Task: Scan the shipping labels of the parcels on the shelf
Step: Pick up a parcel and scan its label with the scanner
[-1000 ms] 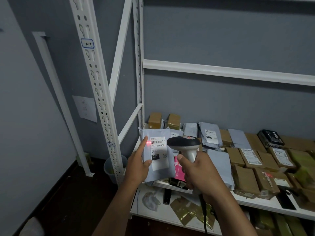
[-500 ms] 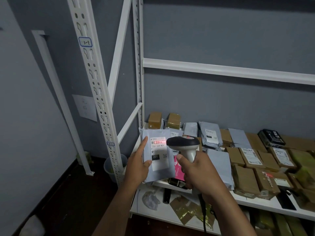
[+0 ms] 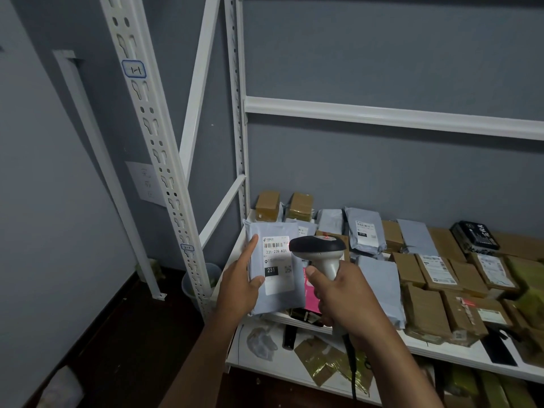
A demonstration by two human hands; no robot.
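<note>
Parcel [image 3: 273, 269] upright in your left hand [image 3: 240, 285] by shelf [image 3: 435, 353] edge, label [image 3: 278, 265] facing you. Right hand [image 3: 341, 293] grips scanner [image 3: 319, 251], aimed at barcode. No red line visible; judge scan step. Next: set down, pick another.

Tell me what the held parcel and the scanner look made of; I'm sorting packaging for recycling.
The grey parcel in the left hand looks like a thin plastic mailer: soft, creased, with a slight sheen. Its white label looks like matte printed paper. The scanner in the right hand looks like hard moulded plastic: a smooth dark head on a pale grey handle.
</note>
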